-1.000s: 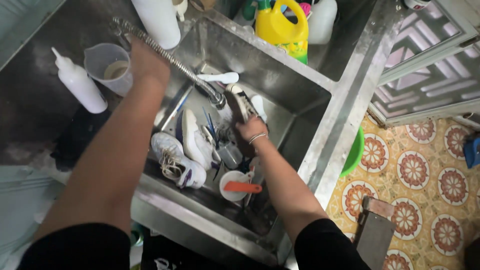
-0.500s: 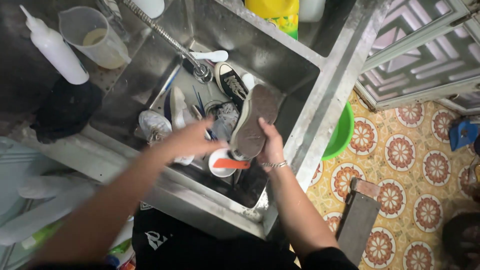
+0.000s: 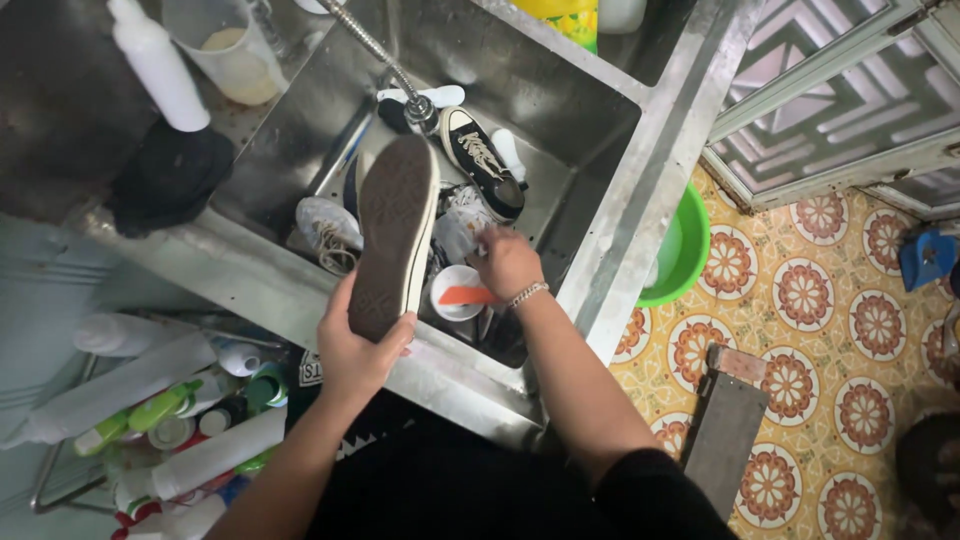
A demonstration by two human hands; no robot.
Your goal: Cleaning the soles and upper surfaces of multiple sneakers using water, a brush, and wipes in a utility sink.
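Our left hand [image 3: 355, 350] grips a shoe [image 3: 393, 235] sole-up over the sink [image 3: 600, 215]. Our right hand [image 3: 507, 262] reaches among the things in it; we cannot tell its grip.

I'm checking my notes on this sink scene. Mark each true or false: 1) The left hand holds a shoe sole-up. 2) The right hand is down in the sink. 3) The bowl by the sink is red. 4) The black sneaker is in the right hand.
1) True: the left hand grips the shoe with its sole facing up.
2) True: the right hand reaches into the sink.
3) False: the bowl is green.
4) False: the black sneaker lies in the sink, unheld.
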